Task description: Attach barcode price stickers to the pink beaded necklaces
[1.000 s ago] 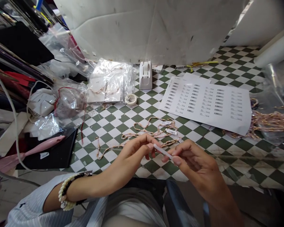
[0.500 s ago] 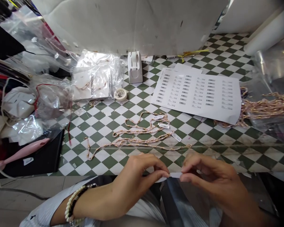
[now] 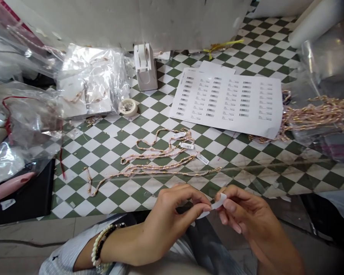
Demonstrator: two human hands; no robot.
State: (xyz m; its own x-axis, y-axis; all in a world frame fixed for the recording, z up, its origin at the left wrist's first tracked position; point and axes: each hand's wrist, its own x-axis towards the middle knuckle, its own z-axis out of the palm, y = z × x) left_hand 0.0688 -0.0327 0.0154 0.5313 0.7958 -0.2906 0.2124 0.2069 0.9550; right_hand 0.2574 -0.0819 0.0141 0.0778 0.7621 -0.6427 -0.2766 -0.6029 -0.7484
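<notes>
Over the table's front edge, my left hand [image 3: 172, 217] pinches one end of a narrow white label strip [image 3: 219, 201] between thumb and fingertips. My right hand [image 3: 246, 214] has its thumb and fingers closed on the strip's other end, which curls up between them. No print can be made out on it. Just beyond my hands, beaded necklaces [image 3: 157, 170] in pink and gold lie in loose lines, with white barcode tags [image 3: 187, 146] on several of them. A sheet of barcode labels [image 3: 227, 100] lies farther back to the right.
A white tape dispenser [image 3: 146, 70] and a tape roll [image 3: 128, 107] stand at the back. Clear bags with carded jewellery [image 3: 88, 84] fill the left. More bead strands [image 3: 315, 118] are bunched at right. A pink-handled tool [image 3: 11, 188] rests on a black pad [image 3: 40, 194].
My right hand has turned and lifted, and the strip now bends upward in its fingers. My left hand keeps its pinch. The camera view has shifted, moving the table things leftward.
</notes>
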